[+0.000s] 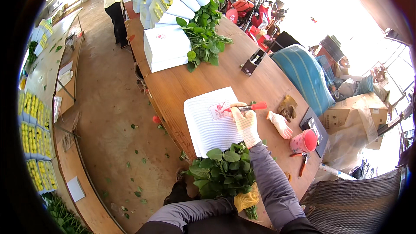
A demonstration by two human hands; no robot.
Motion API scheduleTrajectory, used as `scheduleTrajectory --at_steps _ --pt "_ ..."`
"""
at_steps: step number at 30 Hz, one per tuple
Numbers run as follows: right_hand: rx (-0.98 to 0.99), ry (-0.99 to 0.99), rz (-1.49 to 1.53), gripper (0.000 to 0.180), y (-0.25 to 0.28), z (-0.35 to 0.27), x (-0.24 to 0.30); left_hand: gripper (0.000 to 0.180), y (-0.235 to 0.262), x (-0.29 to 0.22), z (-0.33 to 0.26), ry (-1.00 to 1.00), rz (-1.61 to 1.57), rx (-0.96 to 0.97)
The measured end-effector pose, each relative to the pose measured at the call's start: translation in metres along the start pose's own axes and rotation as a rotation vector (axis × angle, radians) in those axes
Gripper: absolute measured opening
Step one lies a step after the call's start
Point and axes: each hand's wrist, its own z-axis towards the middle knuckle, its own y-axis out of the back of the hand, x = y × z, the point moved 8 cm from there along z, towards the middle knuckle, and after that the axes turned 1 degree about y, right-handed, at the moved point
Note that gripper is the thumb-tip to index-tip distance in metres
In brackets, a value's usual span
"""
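Right hand (245, 123): we are pinching a red marker (260, 105), tip at the white ridged wrap (207, 132) on the table (208, 78). Left hand (246, 198) (yellow-gloved): we are clasping leafy stems (223, 171).

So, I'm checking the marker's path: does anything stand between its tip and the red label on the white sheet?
Nothing visible does: the right hand holds the red marker, its tip over the red label.
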Motion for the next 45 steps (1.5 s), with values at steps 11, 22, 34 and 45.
scheduleTrajectory --at_steps 11,22,34,45 --pt "-0.097 0.012 0.012 0.021 0.04 -0.029 0.014 0.018 -0.006 -0.001 -0.004 -0.156 0.377 0.04" --pt "-0.103 0.0 -1.226 0.057 0.285 -0.233 -0.107 0.012 0.064 0.004 0.037 -0.165 -0.014 0.097" --pt "-0.519 0.009 -0.587 0.062 0.248 -0.339 -0.08 0.042 0.231 0.15 0.281 0.228 0.275 -0.494" --pt "-0.384 -0.183 0.278 0.059 0.014 -0.227 -0.087 0.079 0.22 0.524 0.156 0.644 -0.105 0.344"
